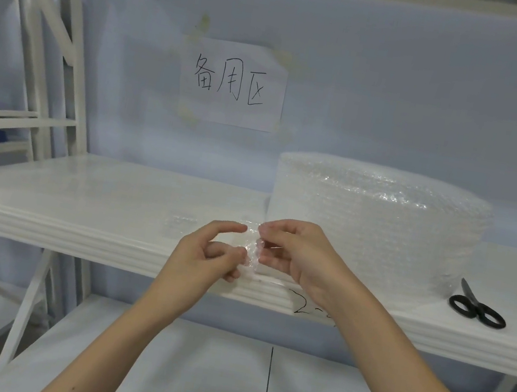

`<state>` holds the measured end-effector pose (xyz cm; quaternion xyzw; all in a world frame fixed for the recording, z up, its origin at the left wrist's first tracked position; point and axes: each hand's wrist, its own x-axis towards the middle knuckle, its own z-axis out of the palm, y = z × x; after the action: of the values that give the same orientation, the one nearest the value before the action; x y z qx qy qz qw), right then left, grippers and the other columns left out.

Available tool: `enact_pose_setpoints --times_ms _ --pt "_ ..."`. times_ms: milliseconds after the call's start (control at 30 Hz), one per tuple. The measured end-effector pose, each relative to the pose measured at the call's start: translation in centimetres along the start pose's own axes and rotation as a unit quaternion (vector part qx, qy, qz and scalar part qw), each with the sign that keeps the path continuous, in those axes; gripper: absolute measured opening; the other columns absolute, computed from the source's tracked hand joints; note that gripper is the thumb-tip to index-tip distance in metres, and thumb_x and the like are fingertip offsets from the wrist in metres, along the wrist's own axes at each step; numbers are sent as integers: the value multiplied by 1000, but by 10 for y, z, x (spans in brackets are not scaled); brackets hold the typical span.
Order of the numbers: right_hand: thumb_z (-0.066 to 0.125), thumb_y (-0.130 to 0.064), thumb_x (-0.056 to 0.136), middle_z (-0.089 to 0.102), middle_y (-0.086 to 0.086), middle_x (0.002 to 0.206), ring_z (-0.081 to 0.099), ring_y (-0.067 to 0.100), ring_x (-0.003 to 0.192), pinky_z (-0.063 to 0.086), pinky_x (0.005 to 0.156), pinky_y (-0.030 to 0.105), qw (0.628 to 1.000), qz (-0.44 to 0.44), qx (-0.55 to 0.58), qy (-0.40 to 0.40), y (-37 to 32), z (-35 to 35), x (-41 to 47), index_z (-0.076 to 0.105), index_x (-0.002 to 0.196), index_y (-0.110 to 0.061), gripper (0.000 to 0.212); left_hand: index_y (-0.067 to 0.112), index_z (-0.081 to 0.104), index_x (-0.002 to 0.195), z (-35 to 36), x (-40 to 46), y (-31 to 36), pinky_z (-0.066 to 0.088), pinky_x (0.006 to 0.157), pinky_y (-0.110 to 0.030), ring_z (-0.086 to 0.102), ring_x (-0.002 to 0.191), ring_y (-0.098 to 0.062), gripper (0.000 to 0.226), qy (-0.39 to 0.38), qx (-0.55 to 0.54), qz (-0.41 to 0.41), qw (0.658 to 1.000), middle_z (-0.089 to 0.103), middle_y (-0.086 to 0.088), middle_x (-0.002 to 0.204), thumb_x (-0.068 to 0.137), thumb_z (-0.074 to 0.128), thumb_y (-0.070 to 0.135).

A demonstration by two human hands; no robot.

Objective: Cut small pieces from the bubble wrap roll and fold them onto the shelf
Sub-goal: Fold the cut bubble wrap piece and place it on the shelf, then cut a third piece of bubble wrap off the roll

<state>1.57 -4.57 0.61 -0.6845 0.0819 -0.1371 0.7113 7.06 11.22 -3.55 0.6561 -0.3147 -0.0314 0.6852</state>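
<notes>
here, the left hand (207, 250) and the right hand (292, 252) are meeting just above the front edge of the white shelf (78, 200), and both are pinching the same small piece of bubble wrap (250, 252) between them. the left hand is gripping it with thumb and curled fingers while its index finger is stretching out toward the right hand's fingertips; the right hand is clamping the piece's right side between thumb and fingers, knuckles facing the camera. the piece is hanging crumpled in the gap between the two hands, clear and hard to outline, so how far it is folded i cannot tell. both bare forearms are reaching up from the bottom of the view. just behind the left hand, another small piece of bubble wrap (177, 225) is lying flat on the shelf, faint against the white surface. right behind the right hand, the bubble wrap roll (380, 216) is standing on the shelf on its end, wide and low. to the right of the roll, black-handled scissors (476, 307) are lying flat near the shelf's front edge, blades pointing toward the roll. on the pale wall behind, a taped paper sign (233, 83) is showing handwritten characters. below, a lower shelf (186, 372) is stretching under the arms.
</notes>
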Motion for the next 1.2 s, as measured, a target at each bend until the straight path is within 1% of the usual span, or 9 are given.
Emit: enact_pose_setpoints --times_ms 300,467,600,733,833,933,1033,1133,1200 --pt "62 0 84 62 13 68 53 17 51 52 51 27 995 -36 -85 29 24 37 66 65 77 -1 8 17 59 115 -31 23 -13 60 60 -34 66 54 -19 25 85 20 -61 994 78 -12 76 90 64 13" --pt "65 -4 73 66 23 70 53 26 53 47 53 33 989 -25 -133 64 33 46 93 61 92 6 21 17 61 112 -40 28 -15 59 58 -34 64 52 -22 21 112 24 -73 991 76 -14 72 92 60 14" --pt "65 -13 78 63 24 69 51 26 50 44 52 36 964 -84 -234 97 38 49 100 55 85 9 25 16 62 109 -44 28 -17 59 60 -36 63 50 -23 20 125 7 -78 989 76 -12 68 95 49 10" --pt "51 -28 91 59 12 98 58 32 86 47 73 35 892 -147 -405 138 34 50 87 58 107 0 33 17 64 107 -41 24 -12 59 61 -35 63 53 -24 22 119 -1 -82 990 75 -11 73 97 45 14" --pt "45 -30 94 63 10 109 58 28 100 44 77 32 876 -178 -425 145 27 45 55 59 112 -9 31 15 65 103 -34 19 -5 58 60 -35 63 55 -24 25 95 -15 -82 992 74 -11 75 100 41 18" --pt "45 -33 91 68 -1 92 59 17 76 48 69 31 873 -211 -420 134 22 24 -2 65 88 -15 27 16 67 102 -19 15 2 57 62 -34 64 59 -23 24 60 -11 -73 995 74 -10 80 100 43 19" --pt "49 -34 87 55 -5 55 40 10 45 41 52 28 867 -214 -415 174 11 -18 -66 53 58 -13 36 17 67 103 6 10 7 58 65 -29 65 64 -20 17 17 15 -46 999 74 -11 87 97 51 17" --pt "51 -28 84 31 -2 42 29 12 45 28 46 25 831 -225 -414 296 -3 -82 -104 32 48 -12 44 20 67 104 39 6 12 59 73 -28 67 68 -14 14 -22 37 -23 999 72 -9 91 92 59 17" --pt "49 -29 86 39 -3 45 36 15 47 34 50 32 782 -199 -462 366 -7 -129 -113 37 50 -11 42 23 67 104 62 3 16 59 79 -32 68 69 -10 14 -41 46 -16 998 71 -6 94 90 63 21"
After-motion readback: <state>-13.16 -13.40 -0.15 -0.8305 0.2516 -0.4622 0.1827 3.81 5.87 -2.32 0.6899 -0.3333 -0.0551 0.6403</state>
